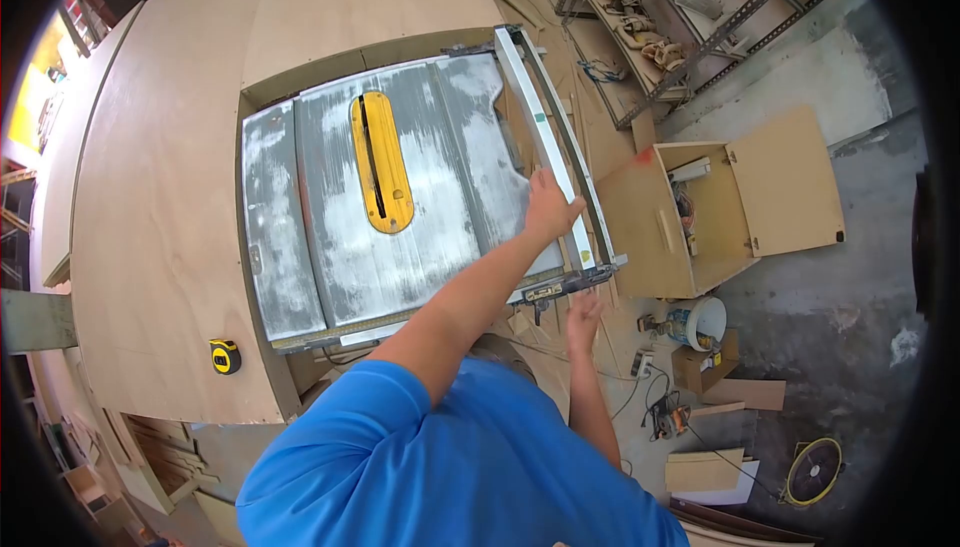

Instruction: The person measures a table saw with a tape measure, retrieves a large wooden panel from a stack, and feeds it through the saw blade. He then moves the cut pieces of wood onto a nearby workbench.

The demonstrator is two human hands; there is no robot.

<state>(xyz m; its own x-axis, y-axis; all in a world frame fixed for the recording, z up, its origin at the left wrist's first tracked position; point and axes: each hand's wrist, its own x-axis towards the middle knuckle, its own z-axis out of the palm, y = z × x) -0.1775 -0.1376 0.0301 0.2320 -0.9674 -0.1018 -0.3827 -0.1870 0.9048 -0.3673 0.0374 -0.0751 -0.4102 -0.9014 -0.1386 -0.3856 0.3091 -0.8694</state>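
Before me, the table saw sits in the bench, the fence along its right side. The tape measure lies on the bench to my left; right of the saw stands the cupboard.

The light is bright and soft, with strong white glare at the left border. Pale shine lies on the metal saw top. Straight edges bend near the round black border, and small things there look soft.
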